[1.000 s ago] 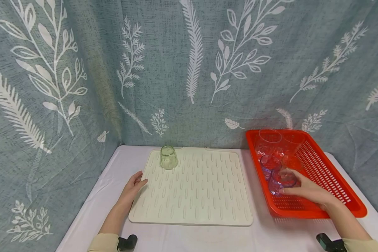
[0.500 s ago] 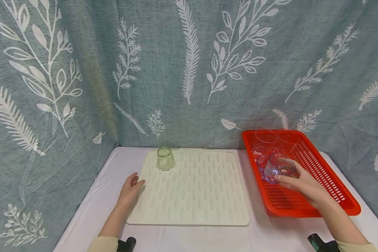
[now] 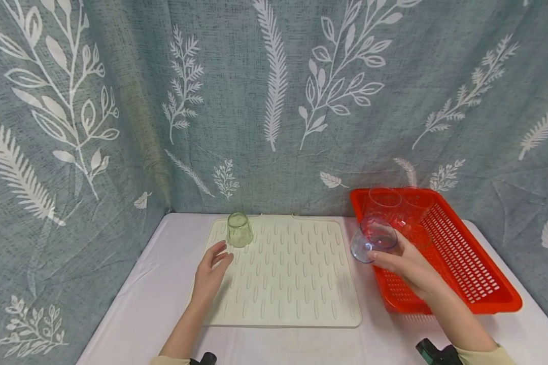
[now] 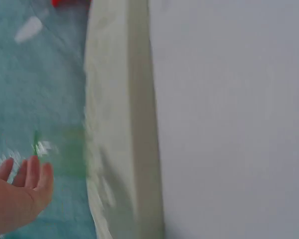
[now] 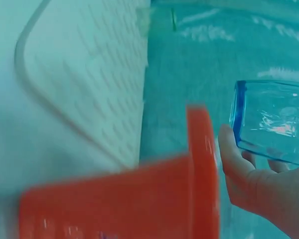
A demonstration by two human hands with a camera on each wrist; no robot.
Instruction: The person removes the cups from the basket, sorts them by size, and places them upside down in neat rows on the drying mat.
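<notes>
My right hand [image 3: 406,263] holds a clear, blue-tinted drinking glass [image 3: 365,243] over the left rim of the red plastic basket [image 3: 482,253]. The glass tilts, its base toward the mat. In the right wrist view, fingers curl around the glass [image 5: 274,119], whose thick base shows dark blue. My left hand [image 3: 213,266] hovers above the left part of a cream ribbed drying mat [image 3: 297,284], fingers loosely bent, holding nothing. Just beyond its fingertips, a green glass [image 3: 239,231] stands upside down at the mat's back left corner.
Clear glasses [image 3: 384,200] stand at the back of the basket, which sits right of the mat on a white-covered table [image 3: 310,344]. A grey-green leaf-patterned curtain [image 3: 242,101] hangs behind and along the left side.
My right hand has lifted the blue-tinted glass from the basket and carried it left to the rim. My left hand has shifted right, from the mat's left edge to over the mat.
</notes>
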